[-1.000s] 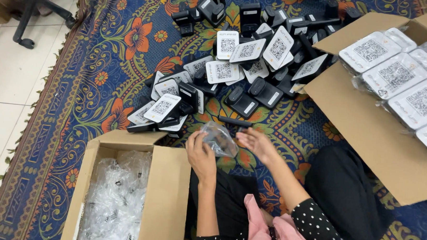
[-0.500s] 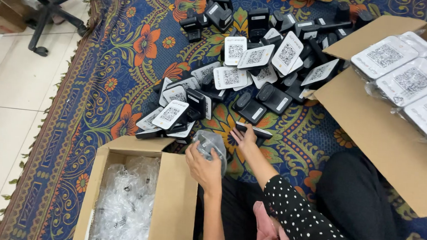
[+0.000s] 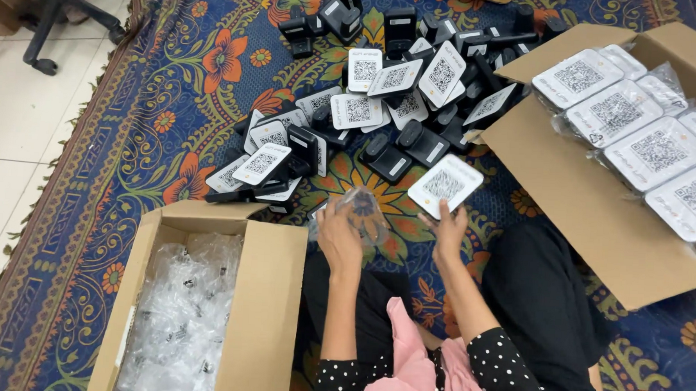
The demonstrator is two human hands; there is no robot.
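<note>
Head view: a small clear plastic bag (image 3: 360,212) is gripped by the left hand (image 3: 338,236), just above the flowered rug (image 3: 132,131). A white square card stand (image 3: 445,185) is held up by the right hand (image 3: 450,233). A pile of black stands (image 3: 367,118) is seen behind, between two cardboard boxes (image 3: 269,294).

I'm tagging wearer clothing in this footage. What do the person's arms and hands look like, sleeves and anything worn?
Both forearms are bare, as are the left hand and right hand; no gloves, rings or watch show. Black sleeves with small white polka dots end near the elbows.
</note>
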